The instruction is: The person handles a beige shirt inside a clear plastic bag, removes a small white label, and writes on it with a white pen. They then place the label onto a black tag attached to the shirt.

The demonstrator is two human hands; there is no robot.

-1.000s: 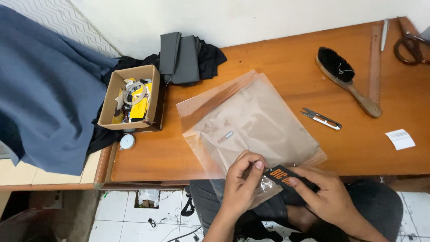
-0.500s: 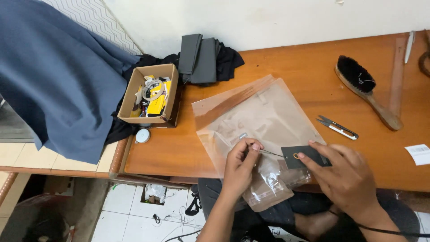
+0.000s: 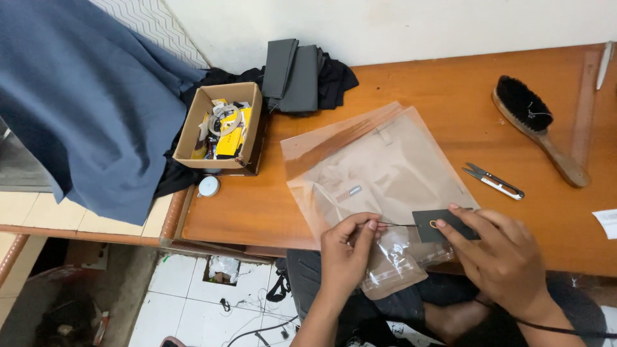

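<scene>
Pinching a thin dark string (image 3: 393,224) between thumb and forefinger, the left hand (image 3: 347,254) is closed tightly on that thread, which is drawn taut toward the right so that it stays straight and clear of the plastic beneath. Just below and behind this grip lies a clear plastic bag (image 3: 373,173) holding folded beige cloth; it rests flat on the wooden table (image 3: 424,83) with its near corner hanging over the edge toward the lap, apparently so the hands can be worked at the rim. At the other end of the string a small dark card tag (image 3: 442,225) is pressed down against the bag by the right hand (image 3: 504,260), whose fingers are spread and laid on the tag's edge rather than closed around it; the tag is thus steadied, not gripped, and a small ring at its hole is left uncovered.

Far to the left of the grip a large blue cloth (image 3: 83,103) is draped over the neighbouring surface. Nearer, up and left of the pinch, an open cardboard box (image 3: 222,125) of small yellow and white items is kept within reach, with folded dark fabric (image 3: 299,74) beyond it. Up and right of the tag, small thread snips (image 3: 493,180) are laid, and further right a wooden-handled brush (image 3: 536,125) is set aside.
</scene>
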